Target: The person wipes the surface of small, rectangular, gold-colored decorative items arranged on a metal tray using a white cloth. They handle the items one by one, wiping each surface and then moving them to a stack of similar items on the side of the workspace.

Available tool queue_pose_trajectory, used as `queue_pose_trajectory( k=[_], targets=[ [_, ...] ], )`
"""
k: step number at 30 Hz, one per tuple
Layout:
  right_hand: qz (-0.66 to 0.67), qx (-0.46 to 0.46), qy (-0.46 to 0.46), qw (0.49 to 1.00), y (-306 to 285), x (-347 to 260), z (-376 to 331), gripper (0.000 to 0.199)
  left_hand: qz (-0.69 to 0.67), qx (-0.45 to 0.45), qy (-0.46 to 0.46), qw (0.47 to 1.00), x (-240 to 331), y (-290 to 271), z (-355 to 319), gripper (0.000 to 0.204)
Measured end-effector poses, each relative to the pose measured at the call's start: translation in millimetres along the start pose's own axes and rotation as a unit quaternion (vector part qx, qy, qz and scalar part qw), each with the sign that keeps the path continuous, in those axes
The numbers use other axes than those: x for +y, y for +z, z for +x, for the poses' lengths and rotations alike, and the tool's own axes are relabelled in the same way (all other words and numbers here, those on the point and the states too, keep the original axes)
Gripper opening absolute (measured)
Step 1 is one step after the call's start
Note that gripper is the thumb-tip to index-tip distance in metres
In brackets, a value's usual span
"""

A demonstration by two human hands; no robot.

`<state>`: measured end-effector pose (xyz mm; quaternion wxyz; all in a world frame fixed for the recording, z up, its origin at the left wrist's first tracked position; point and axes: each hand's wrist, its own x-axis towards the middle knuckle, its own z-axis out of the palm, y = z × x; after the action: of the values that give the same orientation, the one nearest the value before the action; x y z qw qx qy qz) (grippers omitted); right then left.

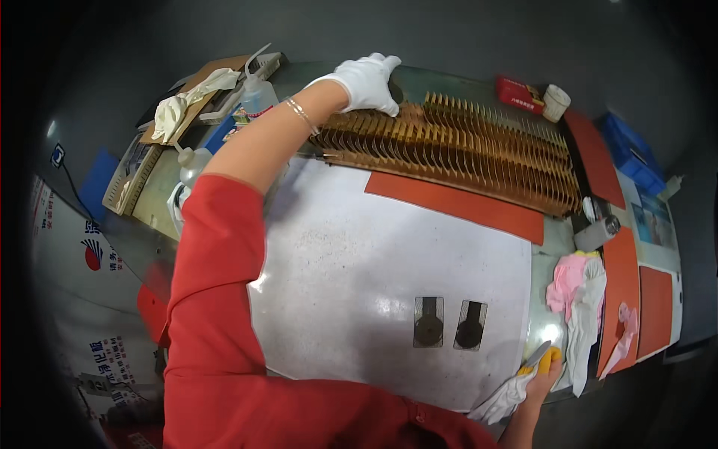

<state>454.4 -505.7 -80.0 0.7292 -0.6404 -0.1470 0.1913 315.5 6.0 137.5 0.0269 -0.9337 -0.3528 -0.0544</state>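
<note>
Nearest to us, our right hand [540, 372] rests at the front right corner of the bench, closed around a yellow-handled tool [544, 361] whose pale blade points up and away, with a white rag [502, 398] bunched under the palm. Just beyond lie two dark flat pieces [449, 323], side by side on the grey work sheet [351, 262], each a round head on a stem; they sit apart from everything else. To the right a pink cloth [567, 278] and a white cloth [591, 314] are heaped at the sheet's edge, beside three orange pads [636, 284].

Farther out, one long orange strip [456, 202] lies along the foot of the brown slotted rack [464, 150], which runs across the back in several toothed rows. Our left hand [366, 81], in a white glove, reaches over its left end with the fingers curled down onto the slats; whether they pinch a slat or only press on it we cannot tell.

We judge the work barely begun: only two pieces lie out, the rack looks mostly untouched. At the far left stand two squeeze bottles [256, 93]; at the far right, one red box [519, 94] and one white cup [556, 102].
</note>
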Motion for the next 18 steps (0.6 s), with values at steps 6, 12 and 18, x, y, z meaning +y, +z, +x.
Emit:
queue_pose_trajectory(
  k=[6, 12, 18],
  targets=[
    [-0.042, 0.0, -0.047, 0.998, -17, 9, -2, 0.014, 0.03, -0.145, 0.066, 0.987, 11, 50, 96, 0.098],
    [-0.088, 0.016, -0.07, 0.994, -17, 8, -10, 0.019, 0.051, -0.155, 0.142, 0.976, 28, 84, 120, 0.105],
    [-0.041, 0.095, -0.021, 0.994, -12, 14, -6, 0.014, 0.05, -0.097, 0.118, 0.987, 40, 13, 37, 0.082]
  ],
)
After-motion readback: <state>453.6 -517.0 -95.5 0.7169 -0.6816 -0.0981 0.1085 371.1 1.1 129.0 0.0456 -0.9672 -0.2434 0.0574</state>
